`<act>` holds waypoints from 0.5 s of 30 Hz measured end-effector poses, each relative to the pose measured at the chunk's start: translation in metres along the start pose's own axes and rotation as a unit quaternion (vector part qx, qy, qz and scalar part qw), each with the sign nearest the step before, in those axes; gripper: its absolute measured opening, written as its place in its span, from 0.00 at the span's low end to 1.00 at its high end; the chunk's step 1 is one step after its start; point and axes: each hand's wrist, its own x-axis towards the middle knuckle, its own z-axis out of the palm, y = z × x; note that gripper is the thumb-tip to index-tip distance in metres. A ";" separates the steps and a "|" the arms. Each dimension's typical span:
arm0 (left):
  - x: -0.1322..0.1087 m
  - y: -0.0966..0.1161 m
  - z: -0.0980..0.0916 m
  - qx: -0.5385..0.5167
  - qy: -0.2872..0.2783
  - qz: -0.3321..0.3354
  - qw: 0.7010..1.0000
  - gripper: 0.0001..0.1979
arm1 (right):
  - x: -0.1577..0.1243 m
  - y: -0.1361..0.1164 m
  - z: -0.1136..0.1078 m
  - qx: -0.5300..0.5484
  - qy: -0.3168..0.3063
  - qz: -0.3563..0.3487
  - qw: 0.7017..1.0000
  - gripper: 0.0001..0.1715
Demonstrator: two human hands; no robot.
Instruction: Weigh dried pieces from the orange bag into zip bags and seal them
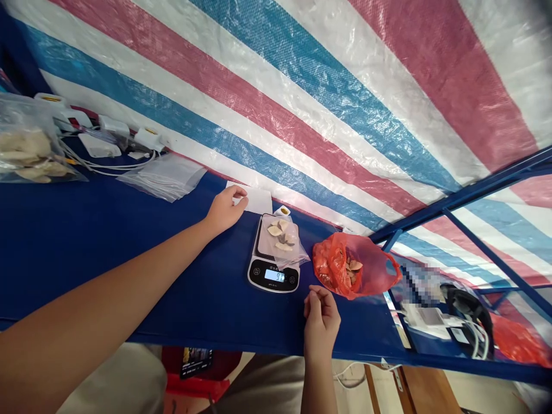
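Observation:
My left hand [227, 208] rests at the edge of a white sheet of paper [259, 200], its fingers loosely bent and thumb apart. Beside it a black-and-white digital kitchen scale [274, 277] carries a clear zip bag [290, 253] with several pale, dark-edged dried pieces [282, 236]; the lit display seems to read 9 and a blurred digit. My right hand [321, 316] hovers over the table's front, in front of an open red plastic bag [375, 261] with brownish dried pieces [352, 269]. Its fingertips are pinched together; whether anything is between them I cannot make out.
A stack of clear zip bags [166, 175], white devices with cables [114, 129] and a filled clear bag [30, 146] line the left rear. Striped sheeting [259, 98] closes the back. Blue metal bars [466, 190] stand right, near a black strap [472, 307].

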 end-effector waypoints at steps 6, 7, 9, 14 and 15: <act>-0.001 -0.001 0.001 0.018 -0.013 0.007 1.000 0.12 | 0.001 0.002 0.004 -0.013 -0.007 0.001 1.000 0.21; -0.001 -0.001 0.001 0.020 -0.013 0.006 1.000 0.13 | -0.001 0.002 0.005 -0.016 -0.009 0.000 1.000 0.21; -0.001 -0.001 0.001 0.021 -0.011 0.005 1.000 0.13 | -0.006 0.001 0.004 -0.026 0.000 -0.010 1.000 0.21; 0.000 -0.002 0.001 0.021 -0.011 0.001 1.000 0.12 | 0.017 -0.018 -0.043 -0.114 0.176 -0.156 0.965 0.15; 0.000 -0.002 0.001 0.022 -0.013 0.001 1.000 0.12 | 0.034 -0.024 -0.057 -0.149 0.207 -0.178 0.950 0.14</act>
